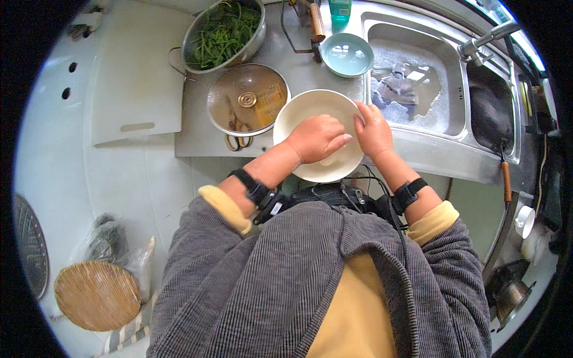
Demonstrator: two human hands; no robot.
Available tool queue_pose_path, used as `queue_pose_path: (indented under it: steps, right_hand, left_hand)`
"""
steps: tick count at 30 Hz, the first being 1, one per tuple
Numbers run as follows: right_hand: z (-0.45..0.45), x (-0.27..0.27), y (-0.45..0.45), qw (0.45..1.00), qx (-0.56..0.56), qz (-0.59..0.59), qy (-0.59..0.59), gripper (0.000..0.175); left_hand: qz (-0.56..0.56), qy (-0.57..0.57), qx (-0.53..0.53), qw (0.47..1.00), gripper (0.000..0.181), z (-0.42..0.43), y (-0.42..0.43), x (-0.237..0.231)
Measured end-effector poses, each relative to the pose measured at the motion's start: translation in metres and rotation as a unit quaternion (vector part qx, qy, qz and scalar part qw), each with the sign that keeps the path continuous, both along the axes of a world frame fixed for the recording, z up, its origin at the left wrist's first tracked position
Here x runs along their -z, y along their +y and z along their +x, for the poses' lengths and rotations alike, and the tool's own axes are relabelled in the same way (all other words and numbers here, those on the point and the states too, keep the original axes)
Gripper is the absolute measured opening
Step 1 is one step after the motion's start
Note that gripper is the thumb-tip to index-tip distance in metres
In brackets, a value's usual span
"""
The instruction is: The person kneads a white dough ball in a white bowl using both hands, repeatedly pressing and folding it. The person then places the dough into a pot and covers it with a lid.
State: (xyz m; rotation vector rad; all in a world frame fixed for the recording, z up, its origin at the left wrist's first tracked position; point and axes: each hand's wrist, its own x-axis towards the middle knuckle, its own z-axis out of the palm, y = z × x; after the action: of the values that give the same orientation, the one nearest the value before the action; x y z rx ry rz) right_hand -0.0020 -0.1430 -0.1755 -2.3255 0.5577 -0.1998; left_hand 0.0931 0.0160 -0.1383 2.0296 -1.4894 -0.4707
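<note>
A cream-coloured bowl (333, 172) is at the front edge of the steel counter, partly overhanging it. My right hand (375, 132) grips its right rim, thumb on the inside and fingers on the outer side. My left hand (318, 139) reaches into the bowl with its fingers curled down; the back of the hand hides the fingertips and anything under them. To the left lies a round glass lid (224, 94) with a metal rim, and scissors (237, 142) show beneath it. A pale blue bowl (347, 56) holding clear liquid stands behind, beside the sink.
Soapy water fills part of the steel sink (454, 89) under a faucet (488, 42). A dark wok (490, 107) occupies the smaller basin. Leafy greens (228, 33) fill a metal pot (244, 58) at back left. A white cutting board (134, 80) and a green bottle (340, 11) are nearby.
</note>
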Motion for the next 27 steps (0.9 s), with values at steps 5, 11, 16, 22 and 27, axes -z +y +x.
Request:
queue_pose_path:
  steps: [5, 11, 16, 22, 27]
  right_hand:
    - [-0.002, 0.002, 0.003, 1.000, 0.016, 0.011, -0.022, 0.030]
    - [-0.003, 0.003, 0.002, 0.999, 0.012, 0.016, -0.030, 0.031]
    - [0.000, -0.003, 0.002, 0.999, 0.021, 0.027, -0.039, 0.028]
    - [0.002, 0.000, 0.003, 0.998, 0.035, 0.037, -0.043, 0.024]
    - [0.000, 0.004, 0.006, 0.997, 0.037, 0.019, -0.063, 0.024]
  left_hand:
    - [0.053, -0.103, -0.006, 0.993, 0.021, -0.010, 0.033, -0.023]
    - [0.035, -0.177, 0.069, 0.981, 0.024, -0.009, 0.019, 0.012]
    - [0.007, -0.195, 0.079, 0.978, 0.026, 0.006, -0.013, 0.038]
    - [-0.021, -0.155, 0.080, 0.985, 0.023, 0.014, -0.033, 0.050]
    - [-0.014, -0.148, 0.065, 0.987, 0.021, 0.017, -0.039, 0.060]
